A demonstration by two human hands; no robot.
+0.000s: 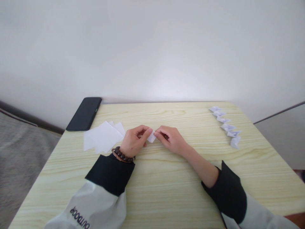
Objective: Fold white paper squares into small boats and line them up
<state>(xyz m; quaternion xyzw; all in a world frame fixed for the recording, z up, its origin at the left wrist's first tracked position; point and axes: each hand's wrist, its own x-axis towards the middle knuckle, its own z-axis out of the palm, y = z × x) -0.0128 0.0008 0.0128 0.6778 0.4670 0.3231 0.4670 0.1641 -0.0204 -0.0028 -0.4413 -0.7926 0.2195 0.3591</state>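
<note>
Setting: plain room, home or office, unclear which.
Backdrop: bare white wall [152, 47].
Furniture: pale wood-grain table [166, 197] against it.
Clutter: phone [84, 114], paper squares [102, 137], folded paper pieces [227, 127].

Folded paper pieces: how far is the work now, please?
Done: six folded pieces lie in a row on the table, at right. In hand: the left hand and right hand pinch one small paper piece between them. Remaining: a stack of flat sheets lies beside the left hand.
</note>
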